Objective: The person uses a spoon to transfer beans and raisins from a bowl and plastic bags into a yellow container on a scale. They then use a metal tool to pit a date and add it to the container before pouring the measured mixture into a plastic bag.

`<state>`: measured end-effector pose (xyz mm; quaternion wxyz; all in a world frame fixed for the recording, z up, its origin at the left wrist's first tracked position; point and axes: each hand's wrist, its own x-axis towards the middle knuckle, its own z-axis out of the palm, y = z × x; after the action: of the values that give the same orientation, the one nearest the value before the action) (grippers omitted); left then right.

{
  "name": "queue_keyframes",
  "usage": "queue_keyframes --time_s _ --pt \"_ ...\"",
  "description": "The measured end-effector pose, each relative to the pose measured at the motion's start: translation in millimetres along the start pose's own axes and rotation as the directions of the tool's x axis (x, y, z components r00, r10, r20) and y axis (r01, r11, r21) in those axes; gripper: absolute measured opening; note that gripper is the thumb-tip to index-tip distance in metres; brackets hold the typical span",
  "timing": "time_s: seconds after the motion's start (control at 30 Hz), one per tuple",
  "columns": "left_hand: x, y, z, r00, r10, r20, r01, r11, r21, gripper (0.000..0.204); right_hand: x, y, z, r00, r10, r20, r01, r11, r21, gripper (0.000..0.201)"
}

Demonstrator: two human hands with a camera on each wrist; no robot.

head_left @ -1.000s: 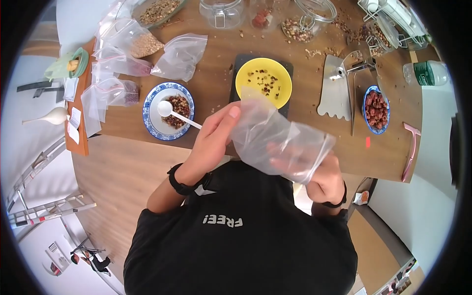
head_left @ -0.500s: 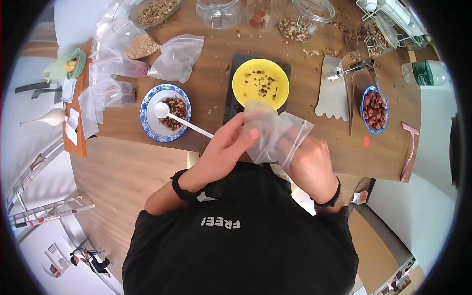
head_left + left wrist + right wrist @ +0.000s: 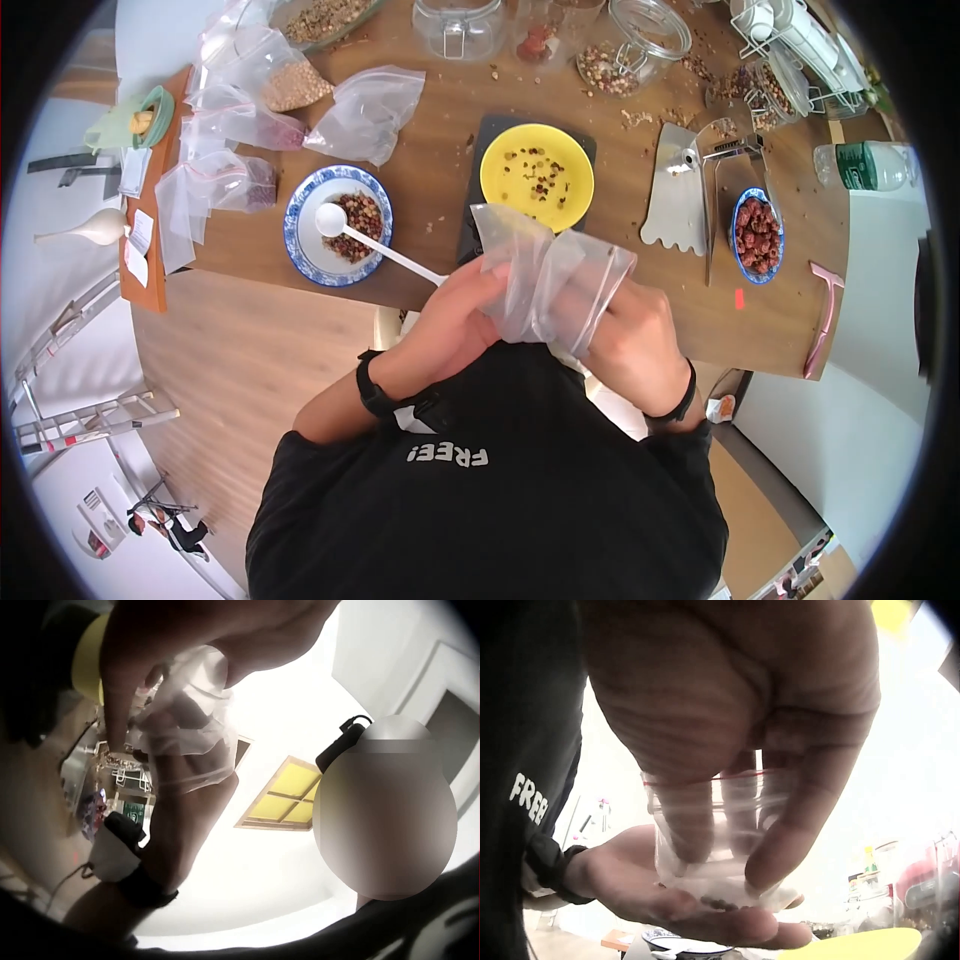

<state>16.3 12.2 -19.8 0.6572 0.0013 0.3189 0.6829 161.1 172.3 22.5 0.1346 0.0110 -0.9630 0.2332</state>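
Observation:
A clear zip bag (image 3: 520,290) is bunched between both hands, just in front of the yellow bowl (image 3: 505,205), which holds scattered dark pieces. The left hand (image 3: 450,320) holds the bag's closed end, thumb over it and fingers beneath. Inside the bag's mouth are the bent, spread fingers of the right hand (image 3: 640,345); nothing shows clearly between them. In the right wrist view, a few small dark pieces (image 3: 718,902) lie at the bottom of the bag (image 3: 739,889), above the left hand's (image 3: 660,892) fingers. Plastic blurs the right fingertips in the head view.
A black scale (image 3: 487,130) lies under the yellow bowl. To the left are a blue-rimmed bowl (image 3: 300,255) with a white spoon (image 3: 395,258) and several filled bags. A metal scraper (image 3: 668,205) and a bowl of red dried fruit (image 3: 757,238) are right; jars stand behind.
Compared with a second ago, the right hand has moved left and reached deeper into the bag, which is more bunched. Over the last half second, the bag's upper corner has shifted left.

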Motion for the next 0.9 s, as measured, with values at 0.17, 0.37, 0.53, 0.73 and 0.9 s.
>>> queue_keyframes --time_s 0.17,0.37,0.53,0.73,0.9 --pt "0.3 2.3 1.0 1.000 0.020 0.017 -0.020 0.999 0.041 0.049 1.3 -1.9 -2.5 0.987 0.157 -0.029 -0.158 0.987 -0.021 0.037" --pt "1.4 0.7 -2.8 1.000 -0.010 0.008 0.010 1.000 -0.010 0.049 3.7 2.6 -4.6 0.983 0.169 0.072 -0.173 0.983 0.057 0.033" --pt "1.6 4.6 -0.1 1.000 -0.008 0.006 0.008 0.999 -0.045 0.049 10.4 4.4 -4.6 0.991 0.096 0.096 -0.101 0.994 0.051 0.027" --pt "1.1 13.4 -4.7 0.999 0.030 0.026 -0.029 0.999 -0.034 0.050 18.1 1.7 -8.8 0.992 0.047 0.116 -0.042 0.998 -0.042 0.020" --pt "-2.1 22.4 -0.6 0.997 0.081 -0.010 -0.081 0.997 0.013 0.049 29.4 3.6 -2.5 0.996 -0.008 0.086 0.020 0.991 -0.135 0.019"
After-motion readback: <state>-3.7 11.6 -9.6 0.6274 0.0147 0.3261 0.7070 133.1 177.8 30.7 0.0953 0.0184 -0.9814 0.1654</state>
